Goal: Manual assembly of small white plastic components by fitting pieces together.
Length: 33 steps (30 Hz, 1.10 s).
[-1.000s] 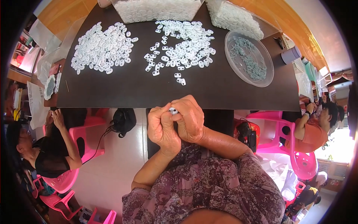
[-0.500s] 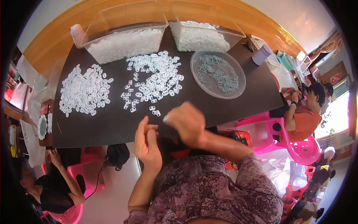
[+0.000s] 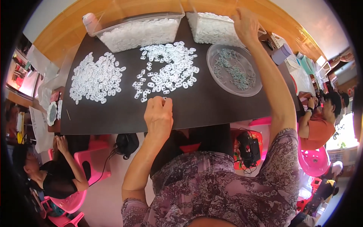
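My left hand [image 3: 159, 116] is closed at the near side of the table, its fingertips pinched down on a small white two-holed plastic piece [image 3: 165, 98], mostly hidden by the fingers. Just beyond it lies a loose heap of white oval plastic pieces [image 3: 174, 68]. Far to the right, my right hand [image 3: 247, 26] is raised over the edge of a clear bin [image 3: 192, 26] filled with similar white pieces. Its fingers look loosely apart, and I see nothing held in them. Below that forearm sits a round clear tray [image 3: 242, 92] with grey-green screws [image 3: 242, 78].
A second heap of white pieces [image 3: 96, 79] lies at the left. Behind it stand another filled clear bin [image 3: 140, 34] and a pink-white bottle [image 3: 90, 23]. A lavender cup [image 3: 281, 55] is at the right. People sit at both sides on pink chairs [image 3: 81, 162].
My right hand has swung from near my left hand out to the right bin. The left hand has moved forward and closed on a white piece at the table. The view has shifted slightly.
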Motion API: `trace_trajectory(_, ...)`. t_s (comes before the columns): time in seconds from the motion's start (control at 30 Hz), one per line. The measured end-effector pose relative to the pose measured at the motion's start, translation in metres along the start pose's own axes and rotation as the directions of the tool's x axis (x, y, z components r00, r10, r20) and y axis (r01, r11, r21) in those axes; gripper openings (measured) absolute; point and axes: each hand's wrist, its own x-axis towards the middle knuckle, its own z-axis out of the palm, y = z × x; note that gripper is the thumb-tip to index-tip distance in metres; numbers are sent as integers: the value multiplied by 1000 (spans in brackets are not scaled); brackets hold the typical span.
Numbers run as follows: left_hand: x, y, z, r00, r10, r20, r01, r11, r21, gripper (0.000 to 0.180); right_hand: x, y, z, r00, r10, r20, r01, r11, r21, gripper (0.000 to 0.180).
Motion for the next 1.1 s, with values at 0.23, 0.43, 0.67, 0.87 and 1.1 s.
trace_trajectory(0.23, 7, -16, -7, 999, 46, -17, -44, 997, 63, 8, -63, -38, -65, 992, -111, 55, 90, 949, 301, 14)
trace_trajectory(0.43, 9, -18, -13, 993, -115, -10, 108, 957, -268, 6, -117, -16, -67, 894, -106, 435, -117, 883, 455, 9)
trace_trajectory(0.67, 3, 13, -33, 806, -491, 330, 541, 384, -749, 12, -141, -15, -51, 696, -174, 696, -188, 892, 411, 9)
trace_trajectory(0.87, -5, 18, -34, 783, -433, 447, 575, 229, -785, 12, -144, -17, -48, 693, -222, 685, -101, 912, 398, 6)
trace_trajectory(1.1, -13, 26, -31, 758, -449, 473, 583, 140, -800, 9, -139, -23, -44, 618, -195, 762, -120, 934, 336, 6)
